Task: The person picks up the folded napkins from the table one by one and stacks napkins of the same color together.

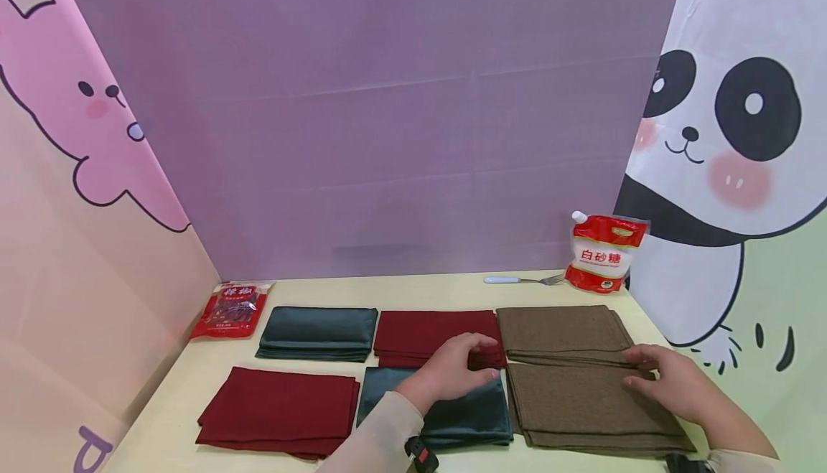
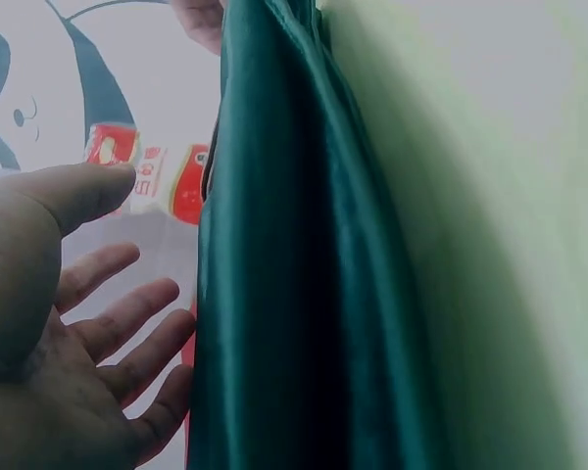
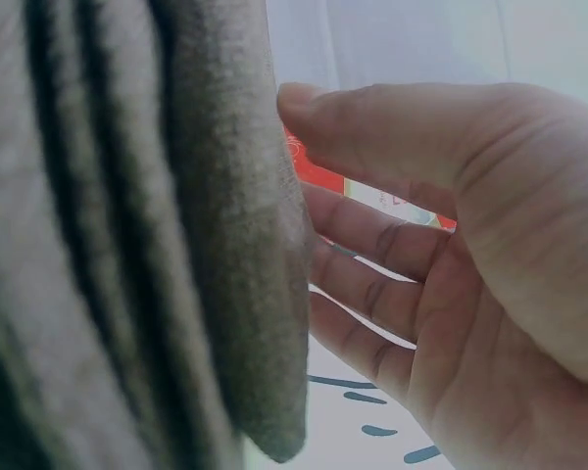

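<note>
Left hand over front teal cloth, right hand over front brown cloth — each grip spread, empty.

R hand beside folded brn cloth, pt. of red pkg behind

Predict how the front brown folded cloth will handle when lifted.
The front brown folded cloth will probably sag, being soft fabric in layers. Its stacked edges may fan apart if lifted unevenly. Its matte weave seems unlikely to slip.

The head view is bright, the wrist views hazy.
</note>
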Available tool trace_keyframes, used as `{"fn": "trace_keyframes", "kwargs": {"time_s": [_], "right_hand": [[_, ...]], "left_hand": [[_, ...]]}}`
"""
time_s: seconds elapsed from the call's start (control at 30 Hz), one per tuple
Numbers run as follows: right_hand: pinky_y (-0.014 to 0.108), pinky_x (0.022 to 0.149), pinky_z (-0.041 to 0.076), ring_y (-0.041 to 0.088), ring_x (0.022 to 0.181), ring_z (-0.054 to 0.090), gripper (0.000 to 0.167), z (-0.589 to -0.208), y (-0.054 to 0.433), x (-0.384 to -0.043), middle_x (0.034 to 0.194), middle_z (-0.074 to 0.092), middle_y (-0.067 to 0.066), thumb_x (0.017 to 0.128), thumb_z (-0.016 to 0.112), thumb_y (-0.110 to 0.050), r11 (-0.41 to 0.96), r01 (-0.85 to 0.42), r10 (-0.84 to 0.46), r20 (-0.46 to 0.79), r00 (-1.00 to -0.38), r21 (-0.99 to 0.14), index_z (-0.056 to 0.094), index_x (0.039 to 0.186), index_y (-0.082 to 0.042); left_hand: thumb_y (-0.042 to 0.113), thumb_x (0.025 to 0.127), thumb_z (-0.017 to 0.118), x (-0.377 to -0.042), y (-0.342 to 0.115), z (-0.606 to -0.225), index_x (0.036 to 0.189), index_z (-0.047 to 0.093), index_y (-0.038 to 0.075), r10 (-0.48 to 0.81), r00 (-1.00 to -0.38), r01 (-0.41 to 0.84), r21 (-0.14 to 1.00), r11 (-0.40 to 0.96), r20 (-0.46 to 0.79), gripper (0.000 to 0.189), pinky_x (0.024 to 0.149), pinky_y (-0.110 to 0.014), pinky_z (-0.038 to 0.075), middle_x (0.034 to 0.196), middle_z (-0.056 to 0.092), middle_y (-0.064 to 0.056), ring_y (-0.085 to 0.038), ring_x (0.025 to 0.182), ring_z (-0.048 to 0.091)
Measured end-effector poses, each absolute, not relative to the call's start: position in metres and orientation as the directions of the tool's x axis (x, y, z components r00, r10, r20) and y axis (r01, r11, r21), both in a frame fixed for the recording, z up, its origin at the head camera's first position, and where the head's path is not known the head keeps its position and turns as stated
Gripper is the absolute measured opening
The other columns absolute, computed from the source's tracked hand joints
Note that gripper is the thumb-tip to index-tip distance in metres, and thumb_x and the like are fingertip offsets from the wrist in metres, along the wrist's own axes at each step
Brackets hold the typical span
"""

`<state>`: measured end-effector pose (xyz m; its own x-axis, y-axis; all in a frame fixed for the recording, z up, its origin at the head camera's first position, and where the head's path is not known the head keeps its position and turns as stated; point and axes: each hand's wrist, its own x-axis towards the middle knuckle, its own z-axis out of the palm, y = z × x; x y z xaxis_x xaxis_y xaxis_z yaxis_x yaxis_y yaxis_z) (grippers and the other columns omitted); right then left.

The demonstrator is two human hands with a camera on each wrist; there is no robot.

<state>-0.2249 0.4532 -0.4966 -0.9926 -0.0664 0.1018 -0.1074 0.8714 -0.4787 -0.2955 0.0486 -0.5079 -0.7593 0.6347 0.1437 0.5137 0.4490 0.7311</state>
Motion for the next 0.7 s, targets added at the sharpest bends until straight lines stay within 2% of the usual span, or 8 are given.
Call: {"fn": "trace_keyframes", "kwargs": {"time_s": [0.2,0.57,0.7], "right_hand": [[0.051,0.081,0.053,0.028,0.096,0.065,0.02,-0.495,0.452,-0.224,0.102,0.073,0.008,0.082,0.087,-0.012,0.889,-0.118,-0.078,0.108,-0.991,-0.442,0.075,0.098,-0.011],[0.047,0.079,0.052,0.027,0.094,0.063,0.027,-0.496,0.449,-0.224,0.101,0.072,0.008,0.075,0.09,-0.006,0.889,-0.116,-0.08,0.1,-0.992,-0.444,0.072,0.093,-0.012],[0.05,0.082,0.055,0.028,0.094,0.064,0.031,-0.498,0.448,-0.226,0.102,0.072,0.007,0.075,0.09,-0.003,0.88,-0.089,-0.065,0.068,-0.996,-0.466,0.072,0.099,-0.01]], "left_hand": [[0.031,0.098,0.077,-0.294,0.06,-0.506,0.14,0.064,0.022,0.654,-0.746,0.507,0.746,0.432,0.128,0.045,0.099,-0.027,0.051,0.133,0.065,0.005,-0.008,0.119,0.058],[0.032,0.096,0.079,-0.291,0.072,-0.506,0.136,0.068,0.025,0.656,-0.75,0.512,0.698,0.501,0.079,0.042,0.091,-0.025,0.053,0.126,0.067,0.009,-0.004,0.108,0.061],[0.032,0.096,0.08,-0.29,0.075,-0.508,0.134,0.069,0.026,0.658,-0.749,0.519,0.681,0.517,0.071,0.041,0.088,-0.022,0.053,0.124,0.066,0.01,-0.003,0.103,0.06]]}}
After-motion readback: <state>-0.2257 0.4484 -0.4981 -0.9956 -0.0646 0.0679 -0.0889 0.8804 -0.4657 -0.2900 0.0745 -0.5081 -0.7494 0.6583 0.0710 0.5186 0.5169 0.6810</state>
